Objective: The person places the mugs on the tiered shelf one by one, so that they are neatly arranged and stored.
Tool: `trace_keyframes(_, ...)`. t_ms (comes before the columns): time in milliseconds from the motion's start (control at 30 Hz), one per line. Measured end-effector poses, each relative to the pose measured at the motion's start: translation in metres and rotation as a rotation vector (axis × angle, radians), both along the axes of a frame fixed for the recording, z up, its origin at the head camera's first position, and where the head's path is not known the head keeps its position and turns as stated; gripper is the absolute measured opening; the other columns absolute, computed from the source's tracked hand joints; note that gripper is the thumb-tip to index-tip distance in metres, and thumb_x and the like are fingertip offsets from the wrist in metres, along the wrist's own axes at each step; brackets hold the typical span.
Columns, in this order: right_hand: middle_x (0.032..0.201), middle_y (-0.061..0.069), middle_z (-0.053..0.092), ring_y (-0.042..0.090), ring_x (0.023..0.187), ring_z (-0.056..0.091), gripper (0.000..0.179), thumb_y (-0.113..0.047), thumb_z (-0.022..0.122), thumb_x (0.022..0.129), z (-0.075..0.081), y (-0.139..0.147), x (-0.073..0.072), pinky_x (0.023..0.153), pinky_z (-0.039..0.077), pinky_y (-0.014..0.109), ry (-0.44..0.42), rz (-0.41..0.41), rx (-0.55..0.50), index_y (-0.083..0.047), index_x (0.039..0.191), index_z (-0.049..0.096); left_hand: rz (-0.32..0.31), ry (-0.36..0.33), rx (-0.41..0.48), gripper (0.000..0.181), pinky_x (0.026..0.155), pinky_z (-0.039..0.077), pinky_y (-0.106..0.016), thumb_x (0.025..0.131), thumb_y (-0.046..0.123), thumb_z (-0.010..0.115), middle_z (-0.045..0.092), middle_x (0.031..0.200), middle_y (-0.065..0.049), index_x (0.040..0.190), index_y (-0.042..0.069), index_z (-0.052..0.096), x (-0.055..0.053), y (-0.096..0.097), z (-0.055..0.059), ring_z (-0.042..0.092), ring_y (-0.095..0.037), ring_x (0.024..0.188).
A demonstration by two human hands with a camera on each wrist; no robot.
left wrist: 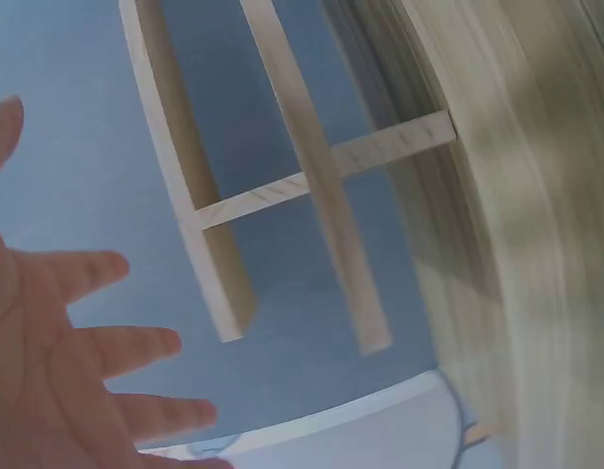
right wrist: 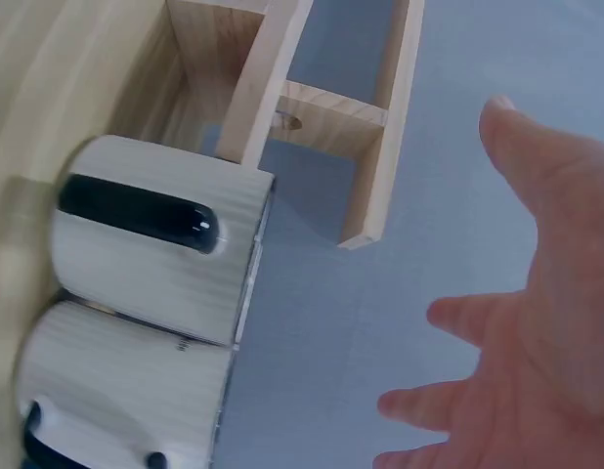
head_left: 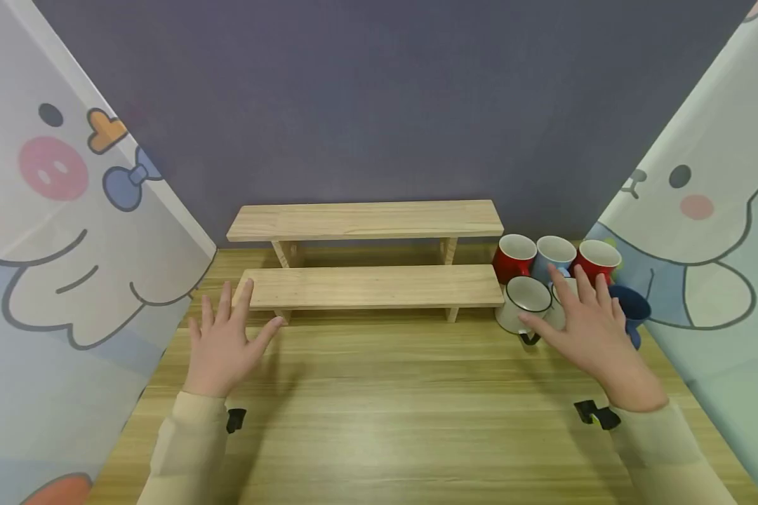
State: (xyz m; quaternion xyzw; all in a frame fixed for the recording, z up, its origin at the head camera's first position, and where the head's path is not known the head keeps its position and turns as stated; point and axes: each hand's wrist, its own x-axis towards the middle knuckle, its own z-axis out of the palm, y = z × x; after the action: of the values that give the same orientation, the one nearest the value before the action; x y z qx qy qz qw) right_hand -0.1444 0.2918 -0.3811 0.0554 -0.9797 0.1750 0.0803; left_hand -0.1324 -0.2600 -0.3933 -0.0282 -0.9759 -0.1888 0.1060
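Observation:
My left hand (head_left: 222, 351), fingers spread and holding nothing, hovers over the table in front of the left end of a two-step wooden shelf (head_left: 373, 287). On the other side my right hand (head_left: 590, 330) is also spread, above a group of mugs. It overlaps a second white mug (head_left: 557, 319) and part of a dark blue mug (head_left: 632, 308) in the head view. A white mug with a black rim (head_left: 526, 294) stands by the shelf's right end. Behind are a red mug (head_left: 512, 266), a light blue mug (head_left: 552, 249) and another red mug (head_left: 599, 256). Black handles show on the white mugs (right wrist: 155, 283) in the right wrist view.
The wooden table (head_left: 379, 407) runs up to a dark grey back panel (head_left: 366, 105). Cartoon-printed side panels (head_left: 164, 238) slope along left and right. The shelf's upper board (head_left: 366, 219) sits higher, close to the back panel. Small black pieces show at both wrists.

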Motion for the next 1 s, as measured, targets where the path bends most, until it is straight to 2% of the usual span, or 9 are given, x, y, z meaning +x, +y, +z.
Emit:
trace_keyframes(133,0.163,0.032,0.009,0.056,0.146,-0.002,0.094,-0.056,0.064,0.097,-0.002,0.003,0.002,0.098,0.011,0.089,0.023,0.021,-0.086,-0.014,0.165,0.015,-0.003,-0.015,0.133,0.084,0.103,0.017,-0.085,0.104,0.059,0.047,0.007,0.164,-0.03,0.165,0.014,0.01,-0.01,-0.009,-0.003,0.009,-0.065,0.14)
trace_keyframes(233,0.16,0.034,0.02,0.057,0.143,0.015,0.088,-0.048,0.065,0.099,-0.005,0.004,0.004,0.102,0.017,0.085,0.043,0.04,-0.176,-0.008,0.163,0.019,0.006,0.001,0.266,0.082,0.104,0.023,-0.082,0.106,0.054,0.047,0.013,0.162,-0.032,0.164,0.006,0.014,-0.019,-0.018,-0.009,0.017,-0.062,0.14)
trace_keyframes(367,0.15,0.037,0.037,0.058,0.13,0.038,0.08,-0.041,0.064,0.102,-0.012,0.004,0.005,0.1,0.034,0.078,0.078,0.018,-0.242,0.004,0.158,0.027,0.066,0.026,0.444,0.077,0.103,0.035,-0.075,0.106,0.046,0.052,0.023,0.159,-0.032,0.16,0.0,0.023,-0.031,-0.027,-0.016,0.031,-0.059,0.135)
trace_keyframes(467,0.141,0.037,0.048,0.056,0.122,0.048,0.071,-0.037,0.064,0.102,-0.018,0.003,0.007,0.093,0.044,0.073,0.111,-0.032,-0.275,0.009,0.15,0.039,0.125,-0.008,0.572,0.076,0.098,0.045,-0.07,0.105,0.046,0.052,0.025,0.159,-0.029,0.161,0.002,0.024,-0.04,-0.033,-0.02,0.04,-0.055,0.13)
trace_keyframes(567,0.13,0.035,0.057,0.051,0.115,0.056,0.063,-0.035,0.066,0.102,-0.023,0.002,0.009,0.088,0.051,0.069,0.125,-0.075,-0.32,0.01,0.142,0.049,0.188,-0.054,0.668,0.076,0.098,0.046,-0.065,0.105,0.048,0.051,0.021,0.161,-0.026,0.162,0.005,0.023,-0.048,-0.041,-0.023,0.04,-0.051,0.132)
trace_keyframes(700,0.116,0.031,0.065,0.047,0.103,0.064,0.056,-0.037,0.066,0.101,-0.032,0.001,0.01,0.086,0.055,0.064,0.098,-0.112,-0.344,0.009,0.133,0.057,0.268,-0.097,0.764,0.077,0.108,0.039,-0.062,0.105,0.048,0.051,0.019,0.162,-0.024,0.162,0.004,0.022,-0.057,-0.054,-0.028,0.031,-0.048,0.139)
trace_keyframes(833,0.106,0.026,0.07,0.044,0.095,0.067,0.053,-0.037,0.066,0.101,-0.043,0.003,0.011,0.081,0.054,0.059,0.065,-0.143,-0.335,0.01,0.125,0.062,0.286,-0.148,0.905,0.078,0.114,0.037,-0.056,0.106,0.042,0.053,0.019,0.162,-0.025,0.161,0.001,0.016,-0.068,-0.06,-0.035,0.029,-0.043,0.143)
trace_keyframes(933,0.104,0.024,0.071,0.043,0.095,0.067,0.053,-0.04,0.064,0.102,-0.046,0.004,0.01,0.077,0.054,0.056,0.019,-0.157,-0.342,0.009,0.121,0.065,0.285,-0.172,1.02,0.078,0.112,0.042,-0.045,0.107,0.037,0.054,0.02,0.161,-0.025,0.161,-0.002,0.013,-0.077,-0.061,-0.04,0.038,-0.035,0.137)
trace_keyframes(1000,0.104,0.023,0.071,0.042,0.095,0.066,0.053,-0.043,0.062,0.102,-0.049,0.004,0.007,0.075,0.055,0.053,-0.017,-0.153,-0.349,0.007,0.119,0.067,0.29,-0.177,1.095,0.076,0.108,0.045,-0.038,0.107,0.033,0.053,0.022,0.159,-0.023,0.161,-0.002,0.013,-0.082,-0.062,-0.043,0.046,-0.027,0.126)
